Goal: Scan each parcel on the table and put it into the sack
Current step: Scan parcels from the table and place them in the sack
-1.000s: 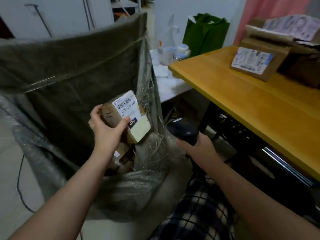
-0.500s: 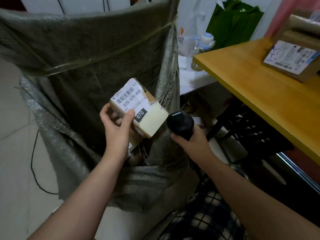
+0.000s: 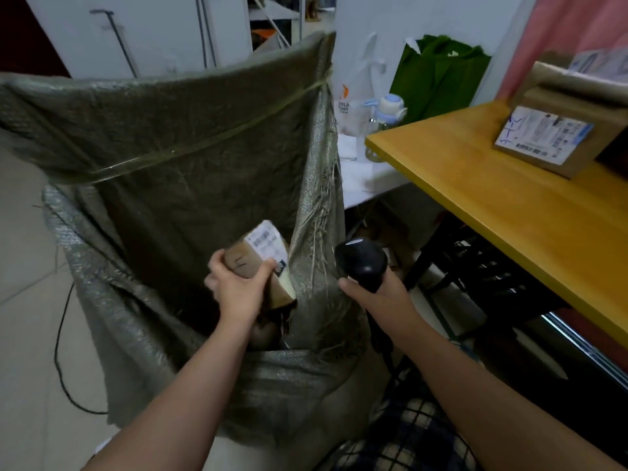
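Head view: left hand (image 3: 238, 287) grips the parcel (image 3: 263, 256) over the open sack (image 3: 176, 158); right hand (image 3: 377, 294) clutches the scanner (image 3: 362, 263).

Left hand (image 3: 238, 288) curled in grip, right hand (image 3: 379, 297) clenched — forearms outstretched

The light is dim, soft and indoor, and colours are muted. The yellow wooden table (image 3: 509, 212) is the brightest warm surface, with a faint sheen; beneath it everything sinks to near black. The inside of the woven sack (image 3: 190, 137) darkens toward the bottom, while the clear tape strip (image 3: 136, 163) across it catches a thin glint. The small parcel (image 3: 261, 253) gripped by the left hand (image 3: 238, 290) is smeared by motion blur, its label unreadable; the labelled parcel on the table (image 3: 543, 141) is sharper. A small pale highlight sits on the barcode scanner (image 3: 362, 263) held in the right hand (image 3: 380, 297). Wide-angle distortion bends the table edge and stretches both forearms toward the lower corners.
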Demonstrator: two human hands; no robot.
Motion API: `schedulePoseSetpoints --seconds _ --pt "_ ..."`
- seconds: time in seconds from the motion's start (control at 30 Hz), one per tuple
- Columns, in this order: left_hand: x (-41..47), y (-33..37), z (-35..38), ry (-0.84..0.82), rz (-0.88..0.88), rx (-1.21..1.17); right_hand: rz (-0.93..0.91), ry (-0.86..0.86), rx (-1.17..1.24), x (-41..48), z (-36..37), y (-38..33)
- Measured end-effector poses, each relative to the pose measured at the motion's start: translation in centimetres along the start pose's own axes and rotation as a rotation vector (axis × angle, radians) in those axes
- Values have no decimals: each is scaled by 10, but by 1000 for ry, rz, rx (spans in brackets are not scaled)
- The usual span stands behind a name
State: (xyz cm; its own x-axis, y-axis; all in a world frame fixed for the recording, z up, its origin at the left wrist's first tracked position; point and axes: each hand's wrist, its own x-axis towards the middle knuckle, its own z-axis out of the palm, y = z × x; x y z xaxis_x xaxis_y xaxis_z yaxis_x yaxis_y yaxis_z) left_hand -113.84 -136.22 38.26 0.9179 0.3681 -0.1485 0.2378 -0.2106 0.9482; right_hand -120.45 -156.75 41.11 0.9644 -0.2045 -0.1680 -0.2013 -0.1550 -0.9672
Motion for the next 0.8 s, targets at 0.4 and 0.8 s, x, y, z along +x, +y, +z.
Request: schedulePoseSetpoints --seconds 0.4,0.8 --pt "20 25 50 -559 64 63 49 184 38 22 -23 13" --pt "27 -10 97 -378 149 668 104 293 -191 33 -59 1"
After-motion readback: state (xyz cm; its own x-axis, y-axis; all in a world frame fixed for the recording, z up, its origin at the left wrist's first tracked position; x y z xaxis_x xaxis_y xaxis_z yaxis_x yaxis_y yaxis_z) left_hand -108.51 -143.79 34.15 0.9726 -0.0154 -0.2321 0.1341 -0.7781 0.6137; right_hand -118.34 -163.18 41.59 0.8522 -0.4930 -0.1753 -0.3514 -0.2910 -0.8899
